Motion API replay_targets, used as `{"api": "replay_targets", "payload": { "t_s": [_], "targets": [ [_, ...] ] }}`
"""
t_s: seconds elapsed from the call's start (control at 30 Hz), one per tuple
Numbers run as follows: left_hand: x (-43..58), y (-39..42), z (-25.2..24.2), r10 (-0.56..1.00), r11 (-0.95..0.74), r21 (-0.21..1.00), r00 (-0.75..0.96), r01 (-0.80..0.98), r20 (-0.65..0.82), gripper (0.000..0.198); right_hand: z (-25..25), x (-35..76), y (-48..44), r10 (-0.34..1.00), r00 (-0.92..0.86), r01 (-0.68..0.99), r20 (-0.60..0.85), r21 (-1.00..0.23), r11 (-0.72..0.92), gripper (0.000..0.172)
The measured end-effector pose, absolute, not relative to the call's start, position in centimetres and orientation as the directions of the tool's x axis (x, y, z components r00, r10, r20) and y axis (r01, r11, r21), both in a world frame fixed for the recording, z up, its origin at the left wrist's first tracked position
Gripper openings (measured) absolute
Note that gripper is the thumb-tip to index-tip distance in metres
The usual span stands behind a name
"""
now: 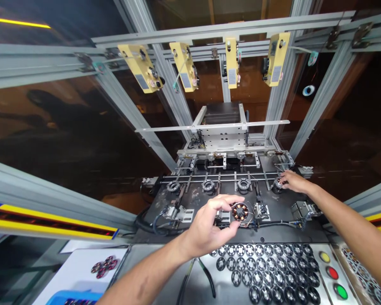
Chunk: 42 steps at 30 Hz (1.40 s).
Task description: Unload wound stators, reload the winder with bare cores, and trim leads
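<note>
My left hand (211, 222) pinches a round copper-wound stator (240, 211) between thumb and fingers, held above the black machine deck (193, 199). My right hand (292, 181) reaches to the far right ring fixture (278, 183) on the deck, and its fingers close on a part there that I cannot make out. Three more ring fixtures (208, 185) stand in a row to the left of it. Below my left hand lies a tray of several black unwound stator cores (266, 271).
Yellow, red and green buttons (332, 273) sit at the right of the tray. Several wound stators (104, 266) lie on a white sheet at lower left, beside a blue bin (73, 297). Four yellow units (186, 65) hang from the aluminium frame above. A black cable (206, 275) crosses the front panel.
</note>
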<state>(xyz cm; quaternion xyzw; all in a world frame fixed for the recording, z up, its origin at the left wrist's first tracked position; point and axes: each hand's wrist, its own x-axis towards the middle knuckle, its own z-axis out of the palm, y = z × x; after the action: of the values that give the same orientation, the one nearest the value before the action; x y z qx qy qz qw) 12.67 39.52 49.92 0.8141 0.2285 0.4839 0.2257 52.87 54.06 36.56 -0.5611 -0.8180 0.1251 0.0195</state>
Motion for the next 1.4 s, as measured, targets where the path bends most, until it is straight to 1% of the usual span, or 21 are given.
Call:
{"api": "replay_targets", "payload": {
  "t_s": [0.37, 0.43, 0.53, 0.57, 0.7, 0.77, 0.9, 1.07, 1.13, 1.23, 1.3, 1.33, 1.4],
  "targets": [
    [12.2, 38.9, 49.6, 0.616, -0.778, 0.603, 0.395, 0.174, 0.681, 0.043, 36.8, 52.7, 53.9, 0.914, -0.394, 0.900, -0.101, -0.246, 0.361, 0.008],
    [12.1, 38.8, 49.5, 0.621, -0.775, 0.606, 0.394, 0.178, 0.678, 0.043, 36.8, 52.8, 53.9, 0.915, -0.389, 0.903, -0.107, -0.241, 0.356, 0.012],
    [12.1, 38.7, 49.5, 0.629, -0.769, 0.611, 0.389, 0.185, 0.673, 0.043, 36.7, 53.0, 54.0, 0.918, -0.379, 0.909, -0.119, -0.235, 0.345, 0.023],
    [12.1, 38.7, 49.6, 0.630, -0.769, 0.611, 0.387, 0.189, 0.673, 0.043, 36.7, 53.0, 54.0, 0.918, -0.378, 0.909, -0.122, -0.235, 0.343, 0.024],
    [12.0, 38.5, 49.7, 0.633, -0.769, 0.608, 0.371, 0.199, 0.679, 0.045, 36.5, 53.2, 54.3, 0.917, -0.376, 0.906, -0.133, -0.258, 0.335, 0.012],
    [11.9, 38.4, 49.7, 0.625, -0.776, 0.597, 0.366, 0.202, 0.689, 0.046, 36.5, 53.1, 54.3, 0.919, -0.370, 0.903, -0.133, -0.283, 0.323, 0.011],
    [11.7, 38.4, 49.7, 0.601, -0.798, 0.563, 0.366, 0.216, 0.711, 0.047, 36.7, 52.8, 54.2, 0.933, -0.345, 0.884, -0.104, -0.371, 0.285, 0.016],
    [11.3, 38.2, 49.8, 0.593, -0.804, 0.558, 0.358, 0.208, 0.721, 0.047, 38.2, 51.9, 52.8, 0.971, -0.240, 0.800, 0.011, -0.564, 0.204, 0.022],
    [11.2, 38.1, 49.9, 0.601, -0.797, 0.571, 0.351, 0.198, 0.718, 0.047, 39.2, 51.0, 51.6, 0.982, -0.180, 0.733, 0.062, -0.658, 0.176, 0.027],
    [10.8, 37.7, 50.2, 0.606, -0.793, 0.582, 0.321, 0.177, 0.728, 0.049, 40.9, 48.6, 48.6, 0.987, -0.114, 0.589, 0.113, -0.792, 0.159, 0.046],
    [10.5, 37.3, 50.5, 0.602, -0.797, 0.581, 0.299, 0.167, 0.740, 0.049, 42.3, 46.1, 45.8, 0.985, -0.101, 0.488, 0.137, -0.856, 0.169, 0.055],
    [10.3, 37.1, 50.7, 0.598, -0.800, 0.577, 0.290, 0.164, 0.747, 0.049, 43.1, 44.7, 44.2, 0.984, -0.100, 0.441, 0.149, -0.880, 0.178, 0.056],
    [9.7, 36.6, 51.1, 0.590, -0.806, 0.570, 0.278, 0.160, 0.758, 0.049, 45.1, 41.6, 40.7, 0.977, -0.100, 0.363, 0.186, -0.908, 0.210, 0.045]
  ]
}}
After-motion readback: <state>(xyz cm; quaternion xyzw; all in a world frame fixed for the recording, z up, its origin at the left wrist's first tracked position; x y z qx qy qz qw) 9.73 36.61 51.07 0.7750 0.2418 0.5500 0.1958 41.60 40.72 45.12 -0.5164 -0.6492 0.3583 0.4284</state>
